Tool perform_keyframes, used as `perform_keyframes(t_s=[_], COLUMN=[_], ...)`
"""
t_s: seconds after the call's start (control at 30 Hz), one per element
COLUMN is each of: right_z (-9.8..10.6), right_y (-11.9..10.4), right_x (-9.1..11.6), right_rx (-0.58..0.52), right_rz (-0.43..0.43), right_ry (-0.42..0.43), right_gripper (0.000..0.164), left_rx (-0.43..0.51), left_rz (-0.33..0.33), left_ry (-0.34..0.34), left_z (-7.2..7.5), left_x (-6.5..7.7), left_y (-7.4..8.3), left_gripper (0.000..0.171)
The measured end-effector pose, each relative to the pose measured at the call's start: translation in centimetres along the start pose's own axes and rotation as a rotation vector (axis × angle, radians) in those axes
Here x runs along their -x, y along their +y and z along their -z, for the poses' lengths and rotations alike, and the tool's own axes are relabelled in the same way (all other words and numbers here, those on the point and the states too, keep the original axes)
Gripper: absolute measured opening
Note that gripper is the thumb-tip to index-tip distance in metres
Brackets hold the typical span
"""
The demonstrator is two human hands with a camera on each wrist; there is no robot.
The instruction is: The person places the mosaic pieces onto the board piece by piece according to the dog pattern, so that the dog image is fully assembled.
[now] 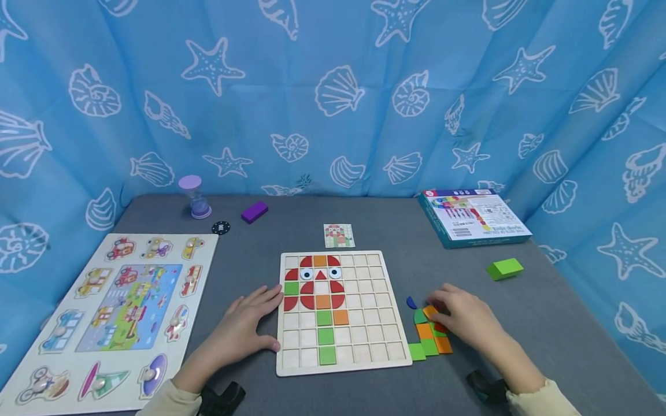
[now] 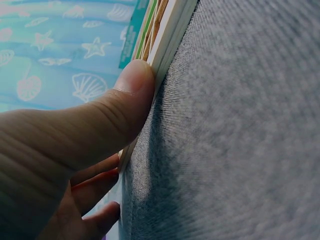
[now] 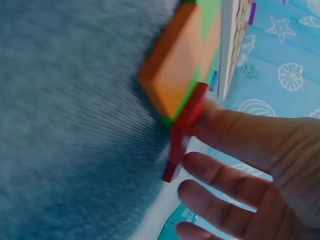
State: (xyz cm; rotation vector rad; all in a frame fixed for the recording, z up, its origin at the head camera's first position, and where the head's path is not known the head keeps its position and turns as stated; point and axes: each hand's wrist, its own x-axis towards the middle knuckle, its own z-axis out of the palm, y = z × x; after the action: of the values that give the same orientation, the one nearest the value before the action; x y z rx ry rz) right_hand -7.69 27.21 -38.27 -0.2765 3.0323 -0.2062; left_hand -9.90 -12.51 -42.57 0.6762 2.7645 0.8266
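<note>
A wooden grid board (image 1: 364, 341) holds red, orange and green tiles and two eye tiles in its left part. My left hand (image 1: 244, 329) rests at the board's left edge, thumb and fingers spread along it; the left wrist view has the thumb (image 2: 135, 80) against the board's side. To the right of the board, my right hand (image 1: 465, 318) pinches a red tile (image 3: 190, 112) between thumb and fingers, low at the tabletop. Beside it lie loose orange tiles (image 1: 424, 331), green tiles (image 1: 429, 347) and a blue half-round piece (image 1: 411, 303).
A pattern card (image 1: 339, 236) lies behind the board. A knob puzzle (image 1: 200, 254) fills the left side. Farther back are a sand timer (image 1: 199, 205), a black disc (image 1: 221, 227), a purple block (image 1: 254, 212) and a flat box (image 1: 470, 216). A green block (image 1: 504, 268) sits at right.
</note>
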Motion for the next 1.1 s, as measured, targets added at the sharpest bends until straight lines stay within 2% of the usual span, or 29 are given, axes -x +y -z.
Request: perform_keyframes(t_s=[0.13, 0.27, 0.37, 0.5, 0.67, 0.8, 0.93, 1.1], right_z=[0.2, 0.1, 0.1, 0.2, -0.1, -0.5, -1.1, -1.6], right_y=[-0.1, 0.0, 0.0, -0.7, -3.5, -6.7, -9.6, -11.9], right_x=[-0.1, -0.3, -0.4, -0.6, -0.9, -1.5, -1.8, -1.9], right_rx=[0.015, 0.037, 0.048, 0.055, 0.029, 0.008, -0.006, -0.005], right_rz=[-0.007, -0.002, 0.006, 0.036, 0.162, 0.303, 0.426, 0.495], right_ry=[-0.059, -0.08, -0.061, 0.024, 0.14, 0.18, 0.16, 0.073], right_gripper=[0.021, 0.023, 0.021, 0.02, 0.023, 0.024, 0.024, 0.026], left_rx=[-0.003, -0.009, -0.005, -0.003, -0.007, -0.007, -0.008, -0.002], left_rz=[-0.002, -0.005, -0.004, 0.004, 0.009, 0.012, 0.011, 0.005], left_ry=[0.001, -0.001, -0.005, -0.013, -0.014, -0.012, -0.01, -0.009], left_z=[0.0, 0.1, 0.1, 0.2, 0.1, 0.1, 0.2, 0.2], left_x=[0.0, 0.1, 0.1, 0.1, 0.0, 0.0, 0.1, 0.1], left_y=[-0.1, -0.1, 0.0, 0.0, -0.1, -0.1, 0.0, 0.1], left_gripper=[0.09, 0.089, 0.088, 0.087, 0.088, 0.088, 0.088, 0.088])
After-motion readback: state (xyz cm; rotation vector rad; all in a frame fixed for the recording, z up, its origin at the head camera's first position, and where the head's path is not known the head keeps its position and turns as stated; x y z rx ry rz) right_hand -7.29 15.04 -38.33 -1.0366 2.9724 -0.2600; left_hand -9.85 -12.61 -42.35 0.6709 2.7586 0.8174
